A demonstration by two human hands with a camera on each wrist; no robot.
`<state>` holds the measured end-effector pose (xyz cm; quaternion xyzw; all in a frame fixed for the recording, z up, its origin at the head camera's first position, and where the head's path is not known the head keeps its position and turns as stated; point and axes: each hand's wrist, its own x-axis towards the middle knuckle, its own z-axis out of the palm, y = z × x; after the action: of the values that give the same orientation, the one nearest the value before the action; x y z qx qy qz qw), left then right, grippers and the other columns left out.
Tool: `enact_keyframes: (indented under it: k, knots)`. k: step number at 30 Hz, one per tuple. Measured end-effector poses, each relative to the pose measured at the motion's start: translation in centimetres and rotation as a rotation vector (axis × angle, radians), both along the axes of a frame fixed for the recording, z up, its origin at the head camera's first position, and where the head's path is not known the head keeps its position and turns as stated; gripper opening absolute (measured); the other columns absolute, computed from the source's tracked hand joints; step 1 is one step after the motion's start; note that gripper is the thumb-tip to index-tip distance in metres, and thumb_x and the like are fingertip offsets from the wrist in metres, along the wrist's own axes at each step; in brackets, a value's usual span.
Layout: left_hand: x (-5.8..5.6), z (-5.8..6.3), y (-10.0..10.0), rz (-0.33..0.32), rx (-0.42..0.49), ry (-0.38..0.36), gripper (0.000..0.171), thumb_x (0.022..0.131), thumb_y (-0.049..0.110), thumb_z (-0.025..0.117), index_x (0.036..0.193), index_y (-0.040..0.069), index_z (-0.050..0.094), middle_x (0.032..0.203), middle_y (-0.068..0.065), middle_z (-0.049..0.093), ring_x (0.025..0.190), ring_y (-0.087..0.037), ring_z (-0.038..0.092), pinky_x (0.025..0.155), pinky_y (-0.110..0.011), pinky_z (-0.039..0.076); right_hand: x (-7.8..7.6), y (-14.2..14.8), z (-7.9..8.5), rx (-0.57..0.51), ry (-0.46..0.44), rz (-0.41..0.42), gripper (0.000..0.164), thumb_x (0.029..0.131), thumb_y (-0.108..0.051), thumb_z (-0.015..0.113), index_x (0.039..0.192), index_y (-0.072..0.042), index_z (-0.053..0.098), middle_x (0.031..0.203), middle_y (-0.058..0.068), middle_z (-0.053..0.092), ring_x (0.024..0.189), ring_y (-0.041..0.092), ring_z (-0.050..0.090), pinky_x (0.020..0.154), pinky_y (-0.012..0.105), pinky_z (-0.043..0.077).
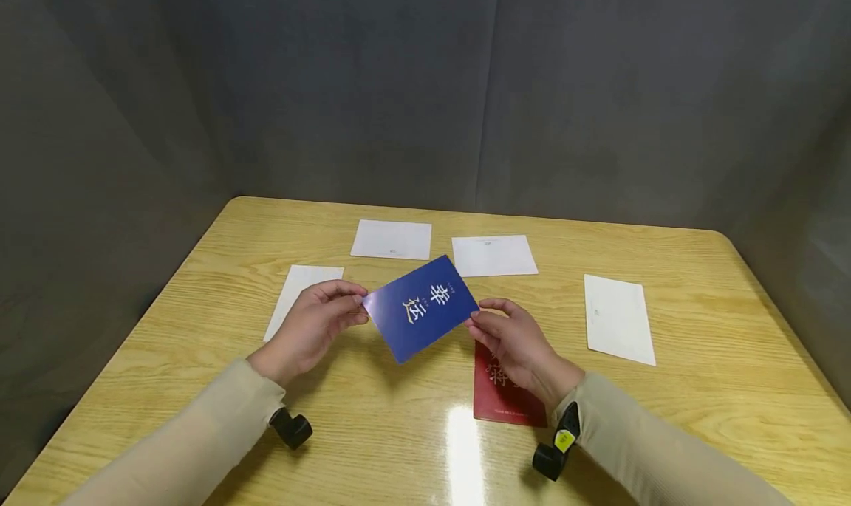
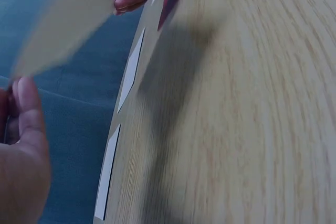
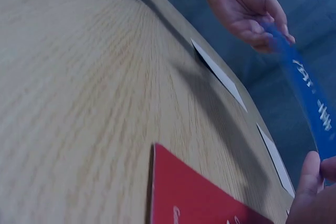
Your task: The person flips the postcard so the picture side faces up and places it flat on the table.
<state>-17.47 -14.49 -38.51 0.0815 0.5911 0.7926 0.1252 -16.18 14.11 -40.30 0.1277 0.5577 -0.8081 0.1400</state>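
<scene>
A blue card (image 1: 420, 308) with white and gold characters is held up over the table, tilted, its printed face toward the head camera. My left hand (image 1: 318, 324) pinches its left corner between thumb and fingers. At the opposite corner my right hand (image 1: 515, 347) pinches it the same way. The left wrist view shows the card's pale back (image 2: 65, 27), blurred. Beneath my right hand lies a red card (image 1: 508, 402) with light characters, partly covered by that hand in the head view. Close behind my left hand is a white card (image 1: 301, 288), partly hidden.
Two white cards, one at back left (image 1: 392, 240) and one at back centre (image 1: 495, 255), lie near the far edge of the wooden table (image 1: 199, 306). Another white card (image 1: 620, 319) lies to the right. A dark grey curtain (image 1: 359, 92) hangs behind the table.
</scene>
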Motion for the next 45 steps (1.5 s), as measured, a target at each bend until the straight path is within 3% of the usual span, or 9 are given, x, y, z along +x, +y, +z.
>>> enact_keyframes:
  k: [5, 8, 15, 19, 27, 34, 40, 45]
  knots:
    - [0.4, -0.5, -0.1, -0.043, -0.173, -0.021, 0.012, 0.089, -0.012, 0.052, 0.096, -0.008, 0.061, 0.089, -0.008, 0.064, 0.077, -0.015, 0.064, 0.076, -0.028, 0.056, -0.6, 0.2, -0.4, 0.046, 0.031, -0.031, 0.026, 0.093, 0.008, 0.052, 0.118, 0.009, 0.046, 0.087, 0.009, 0.061, 0.076, 0.012, 0.066, 0.075, 0.020, 0.055]
    - [0.8, -0.6, 0.0, -0.075, -0.287, -0.030, 0.016, 0.088, -0.011, 0.054, 0.103, -0.014, 0.056, 0.089, -0.010, 0.062, 0.077, -0.017, 0.064, 0.074, -0.030, 0.056, -0.9, 0.2, -0.6, 0.063, 0.044, -0.035, 0.027, 0.093, 0.009, 0.052, 0.119, 0.011, 0.046, 0.090, 0.009, 0.059, 0.075, 0.012, 0.065, 0.076, 0.021, 0.055]
    - [1.7, -1.2, 0.2, -0.146, -0.461, -0.029, 0.020, 0.087, -0.007, 0.055, 0.107, -0.013, 0.057, 0.085, -0.011, 0.061, 0.076, -0.019, 0.063, 0.069, -0.029, 0.056, -1.5, -0.1, -1.1, 0.107, 0.036, -0.034, 0.026, 0.091, 0.010, 0.054, 0.117, 0.012, 0.049, 0.093, 0.011, 0.057, 0.073, 0.013, 0.064, 0.075, 0.024, 0.056]
    - [2.1, -1.4, 0.3, -0.177, -0.500, -0.024, 0.016, 0.087, -0.007, 0.056, 0.103, -0.013, 0.057, 0.079, -0.010, 0.063, 0.073, -0.019, 0.063, 0.067, -0.031, 0.056, -1.6, -0.3, -1.4, 0.133, 0.031, -0.027, 0.025, 0.091, 0.009, 0.056, 0.115, 0.012, 0.051, 0.094, 0.011, 0.057, 0.073, 0.013, 0.064, 0.075, 0.023, 0.055]
    - [2.5, -2.0, 0.2, -0.221, -0.547, -0.110, 0.009, 0.086, -0.008, 0.059, 0.095, -0.010, 0.057, 0.073, -0.012, 0.063, 0.066, -0.018, 0.063, 0.062, -0.031, 0.056, -1.9, -1.0, -1.8, 0.213, 0.054, 0.009, 0.024, 0.090, 0.007, 0.057, 0.113, 0.011, 0.054, 0.094, 0.013, 0.058, 0.074, 0.013, 0.064, 0.075, 0.026, 0.056]
    - [2.8, -2.2, -0.4, -0.294, -0.556, -0.124, 0.009, 0.087, -0.005, 0.059, 0.094, -0.009, 0.055, 0.071, -0.012, 0.061, 0.059, -0.017, 0.061, 0.058, -0.031, 0.056, -2.4, -1.3, -1.9, 0.344, 0.117, 0.134, 0.021, 0.088, 0.007, 0.057, 0.107, 0.013, 0.056, 0.093, 0.015, 0.060, 0.075, 0.017, 0.064, 0.075, 0.030, 0.057]
    - [3.0, -1.9, -0.9, -0.311, -0.590, -0.108, 0.007, 0.088, -0.002, 0.059, 0.089, -0.009, 0.058, 0.070, -0.011, 0.060, 0.057, -0.017, 0.061, 0.055, -0.030, 0.055, -2.7, -1.3, -1.3, 0.490, 0.199, 0.246, 0.016, 0.086, 0.002, 0.060, 0.101, 0.010, 0.059, 0.093, 0.015, 0.065, 0.076, 0.018, 0.065, 0.073, 0.032, 0.057]
    - [2.9, -2.0, -1.2, -0.319, -0.637, -0.102, 0.006, 0.088, -0.001, 0.059, 0.085, -0.006, 0.059, 0.070, -0.010, 0.059, 0.057, -0.017, 0.061, 0.052, -0.029, 0.054, -2.8, -1.5, -1.4, 0.630, 0.217, 0.300, 0.013, 0.087, 0.000, 0.063, 0.098, 0.006, 0.062, 0.088, 0.013, 0.067, 0.075, 0.016, 0.064, 0.074, 0.031, 0.057]
